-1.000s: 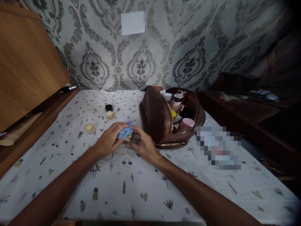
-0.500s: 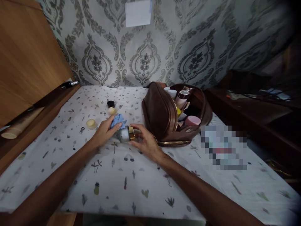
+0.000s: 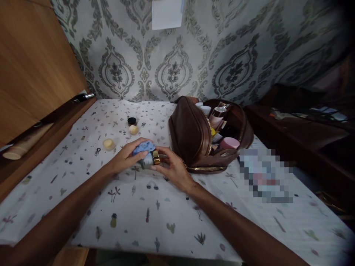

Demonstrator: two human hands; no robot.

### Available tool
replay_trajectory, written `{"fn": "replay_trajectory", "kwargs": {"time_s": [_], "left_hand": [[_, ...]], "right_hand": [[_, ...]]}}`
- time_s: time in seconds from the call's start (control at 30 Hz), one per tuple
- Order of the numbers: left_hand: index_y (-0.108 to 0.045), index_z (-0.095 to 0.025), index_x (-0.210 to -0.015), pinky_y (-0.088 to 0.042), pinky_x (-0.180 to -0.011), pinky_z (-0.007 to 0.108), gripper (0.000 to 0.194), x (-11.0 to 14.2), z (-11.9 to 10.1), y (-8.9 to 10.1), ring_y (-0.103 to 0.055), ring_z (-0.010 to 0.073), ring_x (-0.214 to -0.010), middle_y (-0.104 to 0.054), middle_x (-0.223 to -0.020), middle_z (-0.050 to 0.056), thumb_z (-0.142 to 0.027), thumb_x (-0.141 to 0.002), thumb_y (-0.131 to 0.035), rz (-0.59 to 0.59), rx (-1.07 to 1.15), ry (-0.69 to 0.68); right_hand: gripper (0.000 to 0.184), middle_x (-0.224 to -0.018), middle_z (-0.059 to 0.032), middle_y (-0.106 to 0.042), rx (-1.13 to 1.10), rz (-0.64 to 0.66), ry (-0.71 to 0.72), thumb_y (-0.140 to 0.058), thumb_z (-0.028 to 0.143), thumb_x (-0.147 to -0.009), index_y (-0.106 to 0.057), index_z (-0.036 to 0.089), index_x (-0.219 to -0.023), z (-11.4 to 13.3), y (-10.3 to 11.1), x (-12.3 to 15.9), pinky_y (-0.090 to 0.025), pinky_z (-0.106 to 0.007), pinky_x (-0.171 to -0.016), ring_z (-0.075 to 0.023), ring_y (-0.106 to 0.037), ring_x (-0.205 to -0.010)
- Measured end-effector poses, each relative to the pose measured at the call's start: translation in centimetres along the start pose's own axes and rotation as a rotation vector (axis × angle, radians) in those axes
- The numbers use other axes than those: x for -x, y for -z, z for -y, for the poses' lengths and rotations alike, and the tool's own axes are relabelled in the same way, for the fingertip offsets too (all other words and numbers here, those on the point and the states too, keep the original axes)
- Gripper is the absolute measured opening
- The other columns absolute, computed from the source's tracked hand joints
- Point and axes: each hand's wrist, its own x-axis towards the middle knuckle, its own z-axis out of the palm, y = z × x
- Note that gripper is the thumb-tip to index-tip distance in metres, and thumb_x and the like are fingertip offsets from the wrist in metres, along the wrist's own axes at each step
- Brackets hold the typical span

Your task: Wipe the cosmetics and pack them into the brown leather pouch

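Note:
My left hand (image 3: 128, 157) is closed on a crumpled blue cloth (image 3: 144, 147), pressing it against the upper side of a glass jar (image 3: 148, 161). The jar lies tilted on its side, with a pale label and a gold cap (image 3: 156, 157) facing right. My right hand (image 3: 174, 168) grips the jar at its cap end, fingers above and thumb below. Just right of that hand stands an open brown cosmetic bag (image 3: 191, 136). Inside it are a pink-lidded container (image 3: 230, 143), a clear-capped bottle (image 3: 216, 117) and white lids.
Two small cream-coloured jars (image 3: 108, 144) and a black-lidded pot (image 3: 132, 121) stand on the patterned tablecloth (image 3: 155, 229) beyond my left hand. A blurred-out flat object (image 3: 266, 176) lies right of the bag. At left, a beige tube (image 3: 27, 142) rests on a wooden ledge.
The blue cloth in my left hand has shifted right along the jar, closer to the gold cap. My right hand keeps its hold. The view has shifted slightly.

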Motion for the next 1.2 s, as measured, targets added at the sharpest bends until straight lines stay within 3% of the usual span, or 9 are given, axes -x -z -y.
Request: {"fn": "replay_trajectory", "kwargs": {"time_s": [0.2,0.3,0.4,0.57,0.9,1.1,1.2], "left_hand": [[-0.058,-0.023,-0.128,-0.051,-0.095,0.036,0.036,0.1,-0.3,0.1,-0.063,0.0241,-0.109,-0.065,-0.121,0.009,-0.041,-0.097,-0.055,0.048,-0.122,-0.104],[-0.06,-0.021,-0.126,-0.05,-0.091,0.032,0.036,0.1,-0.4,0.2,-0.063,0.0238,-0.109,-0.065,-0.121,0.008,-0.043,-0.097,-0.056,0.047,-0.061,-0.057],[-0.062,-0.02,-0.118,-0.049,-0.082,0.029,0.035,0.1,-0.5,0.4,-0.063,0.0221,-0.097,-0.067,-0.109,0.005,-0.047,-0.097,-0.055,0.043,-0.022,0.032],[-0.062,-0.019,-0.1,-0.046,-0.07,0.028,0.037,0.2,0.1,0.6,-0.059,0.0193,-0.081,-0.062,-0.089,0.002,-0.053,-0.098,-0.05,0.03,-0.011,0.149],[-0.064,-0.02,-0.102,-0.052,-0.08,0.033,0.035,0.1,1.2,0.4,-0.063,0.0228,-0.092,-0.067,-0.101,0.006,-0.052,-0.097,-0.051,0.011,0.046,0.126],[-0.067,-0.019,-0.112,-0.052,-0.082,0.032,0.037,0.2,0.1,0.9,-0.065,0.0235,-0.098,-0.068,-0.108,0.007,-0.05,-0.092,-0.06,0.076,0.089,0.079],[-0.066,-0.021,-0.12,-0.052,-0.086,0.032,0.04,0.3,-0.2,0.9,-0.065,0.0243,-0.103,-0.069,-0.114,0.007,-0.049,-0.092,-0.061,0.099,0.084,0.064]], "right_hand": [[0.057,-0.128,-0.0098,-0.061,0.033,-0.016,-0.013,-0.08,0.037,-0.081,-0.057,0.024,-0.132,0.2,-0.1,0.0,-0.057,-0.042,-0.098,-0.0232,-0.068,-0.108],[0.046,-0.127,-0.0114,-0.061,0.08,-0.007,0.01,-0.069,0.04,-0.09,-0.058,0.022,-0.131,0.7,0.0,0.0,-0.057,-0.041,-0.098,-0.0239,-0.065,-0.113],[0.036,-0.123,-0.012,-0.064,0.139,0.011,0.056,-0.057,0.038,-0.097,-0.059,0.021,-0.129,1.3,0.2,0.1,-0.057,-0.041,-0.096,-0.0241,-0.065,-0.112],[0.037,-0.119,-0.0106,-0.068,0.268,0.043,0.091,-0.058,0.038,-0.097,-0.056,0.022,-0.13,2.0,0.5,0.5,-0.055,-0.045,-0.097,-0.0257,-0.067,-0.107],[0.045,-0.133,-0.0129,-0.062,0.299,0.155,0.152,-0.055,0.038,-0.099,-0.048,0.021,-0.141,2.1,1.0,0.7,-0.054,-0.043,-0.097,-0.0254,-0.064,-0.113],[0.04,-0.112,-0.0103,-0.067,0.323,0.115,0.028,-0.055,0.044,-0.098,-0.055,0.019,-0.129,2.1,0.8,0.7,-0.055,-0.037,-0.081,-0.0223,-0.065,-0.092],[0.036,-0.106,-0.0107,-0.065,0.382,0.066,-0.011,-0.058,0.049,-0.096,-0.06,0.018,-0.114,2.1,0.7,0.7,-0.054,-0.039,-0.082,-0.024,-0.064,-0.092]]}}
